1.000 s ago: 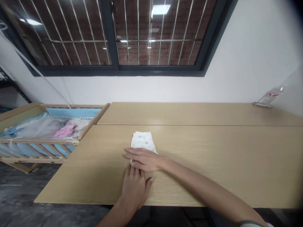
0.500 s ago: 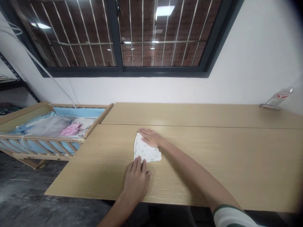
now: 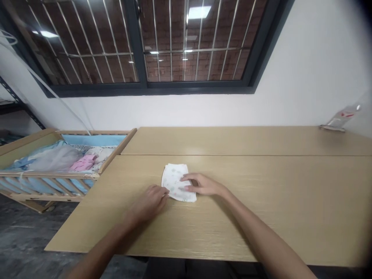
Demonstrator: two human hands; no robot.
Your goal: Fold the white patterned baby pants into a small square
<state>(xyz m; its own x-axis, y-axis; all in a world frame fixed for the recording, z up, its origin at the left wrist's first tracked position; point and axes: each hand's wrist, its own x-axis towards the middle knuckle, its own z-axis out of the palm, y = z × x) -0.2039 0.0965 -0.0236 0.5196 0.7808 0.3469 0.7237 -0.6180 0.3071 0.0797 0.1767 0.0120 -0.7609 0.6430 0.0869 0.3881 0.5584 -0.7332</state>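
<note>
My left grip, no longer flat, pinches the near-left corner of the cloth, my right grip parted over it: smoothing seemingly yields to edge-handling.

Beneath the window, whose dark glass carries white lamp glare, the surface is evenly bright with soft shadows, the left hand slightly blurred, and far right of the window the corners blacken.
</note>
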